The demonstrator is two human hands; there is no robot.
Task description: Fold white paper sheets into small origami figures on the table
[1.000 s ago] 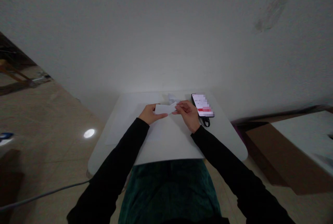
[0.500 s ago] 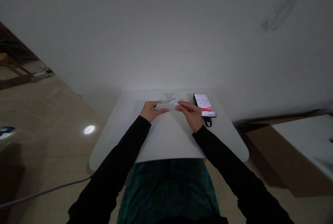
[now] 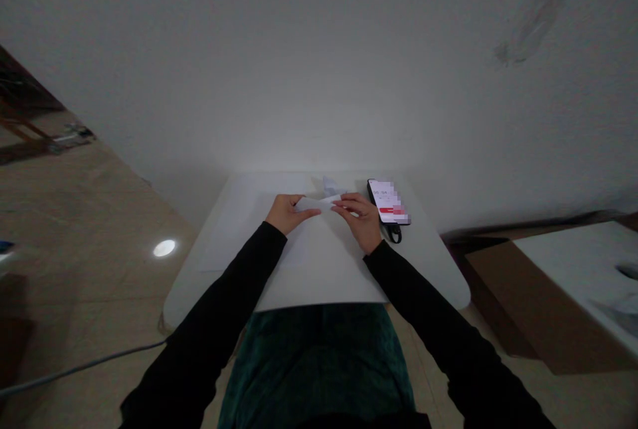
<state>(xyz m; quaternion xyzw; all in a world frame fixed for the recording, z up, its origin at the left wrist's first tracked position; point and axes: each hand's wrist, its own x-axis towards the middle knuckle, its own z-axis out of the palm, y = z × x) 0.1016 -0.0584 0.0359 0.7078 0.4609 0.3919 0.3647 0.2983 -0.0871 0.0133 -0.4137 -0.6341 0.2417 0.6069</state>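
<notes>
A narrow folded strip of white paper (image 3: 315, 204) is held up between my two hands over the white table (image 3: 323, 286). At its left end my left hand (image 3: 288, 214) pinches it between thumb and fingers. My right hand (image 3: 363, 218) grips the other end with thumb and fingertips. Just behind the strip lies a crumpled, pale piece of paper or film (image 3: 331, 185), partly hidden. Flat white sheets (image 3: 234, 223) lie on the table's left side, hard to tell from the tabletop.
A phone (image 3: 389, 203) with a lit screen lies right of my right hand, a black strap (image 3: 395, 234) at its lower end. The wall (image 3: 319, 70) rises behind the table. A cardboard box (image 3: 538, 309) stands at the right; a grey cable (image 3: 84, 368) runs at the left.
The right end of the paper strip now sits flatter, and my right fingers have shifted along it. The whole view has moved slightly, so everything appears a little further left.
</notes>
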